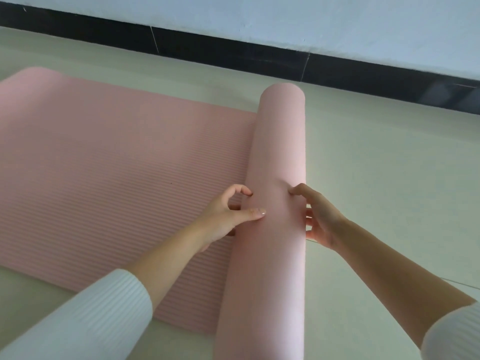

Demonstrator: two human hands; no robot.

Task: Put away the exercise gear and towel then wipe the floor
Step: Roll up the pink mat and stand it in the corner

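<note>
Two hands work one pink exercise mat. The step in hand is rolling it up, the first part of putting the gear away.

1. Nearest the camera, white ribbed sleeves (91,320) are pushed up both forearms.
2. The left hand (228,216) sits on the side of the roll (275,152) that faces the flat mat. Its thumb is pressed on the upper surface. Its forefinger is curled with the tip against the roll's side. The other fingers are tucked out of sight near the seam.
3. The right hand (320,216) cups the opposite side, with fingers hooked over the top and dented into the foam, and the palm against the flank. Together the hands clasp the roll between them.
4. The roll lies on the floor (376,165), running away from the camera. The unrolled mat (117,165) extends from it to the left, ribbed face up, flat on the floor.
5. Beyond the mat run a black skirting (233,53) and a pale wall (311,19).

Assessment: a long stretch of mat is not yet rolled. The towel and any wiping cloth are out of view.

Next move: turn the roll leftward over the flat stretch. Press evenly with both hands so that the layers stay tight and the ends stay flush. Uneven pressure is likely to make the roll cone out at one end.
</note>
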